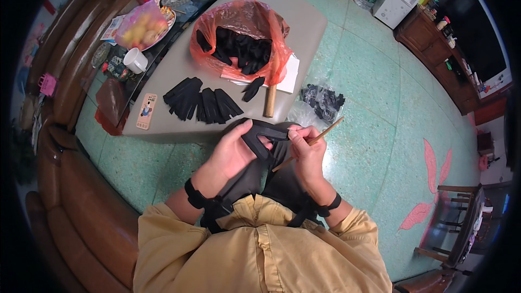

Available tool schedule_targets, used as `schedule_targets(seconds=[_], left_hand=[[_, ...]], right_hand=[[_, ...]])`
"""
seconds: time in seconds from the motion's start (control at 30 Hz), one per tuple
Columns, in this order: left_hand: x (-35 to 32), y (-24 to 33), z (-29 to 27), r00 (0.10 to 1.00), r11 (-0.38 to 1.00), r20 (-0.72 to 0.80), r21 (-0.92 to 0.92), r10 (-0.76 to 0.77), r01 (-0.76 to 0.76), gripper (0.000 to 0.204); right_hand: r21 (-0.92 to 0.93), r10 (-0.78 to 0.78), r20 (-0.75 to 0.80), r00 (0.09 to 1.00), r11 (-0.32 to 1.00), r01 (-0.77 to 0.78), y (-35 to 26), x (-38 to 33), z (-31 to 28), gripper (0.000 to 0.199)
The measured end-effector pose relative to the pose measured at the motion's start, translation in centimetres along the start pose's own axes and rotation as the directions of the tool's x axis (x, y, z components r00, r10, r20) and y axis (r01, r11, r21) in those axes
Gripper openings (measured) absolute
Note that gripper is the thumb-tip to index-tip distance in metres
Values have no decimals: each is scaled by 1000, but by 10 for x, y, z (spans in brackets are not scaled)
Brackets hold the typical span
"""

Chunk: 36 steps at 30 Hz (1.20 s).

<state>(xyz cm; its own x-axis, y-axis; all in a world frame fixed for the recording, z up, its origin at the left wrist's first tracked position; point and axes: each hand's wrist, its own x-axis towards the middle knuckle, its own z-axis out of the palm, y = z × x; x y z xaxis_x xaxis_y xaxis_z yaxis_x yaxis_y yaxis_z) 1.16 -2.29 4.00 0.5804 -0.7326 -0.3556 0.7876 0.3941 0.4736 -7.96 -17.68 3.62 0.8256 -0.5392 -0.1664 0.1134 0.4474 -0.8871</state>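
Observation:
Above my lap, my left hand point(230, 154) grips one side of a black, bent, strip-like piece point(256, 145), its thumb on the upper edge. My right hand point(308, 154) pinches the piece's other end between thumb and fingertips. A thin wooden stick point(333, 127) also runs through my right hand, slanting from lower left to upper right. What the black piece is made of, I cannot tell. Beyond my hands, similar black pieces point(201, 102) lie fanned in a row on the grey table point(310, 24), with a single black piece point(253, 89) to their right.
An open red plastic bag point(217, 17) full of black pieces stands on the table. A wooden handle point(269, 103) juts toward me beside white paper point(292, 75). A phone-shaped pink item point(146, 111) lies at left. A clear bag point(324, 100) is on the floor; a brown sofa point(76, 206) flanks me.

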Motion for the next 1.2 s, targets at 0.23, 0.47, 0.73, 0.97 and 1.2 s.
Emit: schedule_targets(seconds=[0.23,0.47,0.73,0.97,1.2], left_hand=[[-9,-19,7,981,954,-43,245,188,-172,24],[-13,-15,17,942,908,68,251,329,-335,14],[-10,-18,22,956,907,20,313,292,-283,15],[-9,-17,22,938,835,-70,482,339,-266,6],[-12,-14,24,909,713,8,617,418,-333,6]], right_hand=[[-180,-408,107,907,889,421,21,-14,10,10],[-182,-379,195,905,892,413,2,-24,13,9],[-105,-43,188,981,992,63,-8,-13,5,8],[-603,-385,310,869,627,493,-7,-10,5,14],[-575,-541,634,552,147,805,3,-3,-4,22]])
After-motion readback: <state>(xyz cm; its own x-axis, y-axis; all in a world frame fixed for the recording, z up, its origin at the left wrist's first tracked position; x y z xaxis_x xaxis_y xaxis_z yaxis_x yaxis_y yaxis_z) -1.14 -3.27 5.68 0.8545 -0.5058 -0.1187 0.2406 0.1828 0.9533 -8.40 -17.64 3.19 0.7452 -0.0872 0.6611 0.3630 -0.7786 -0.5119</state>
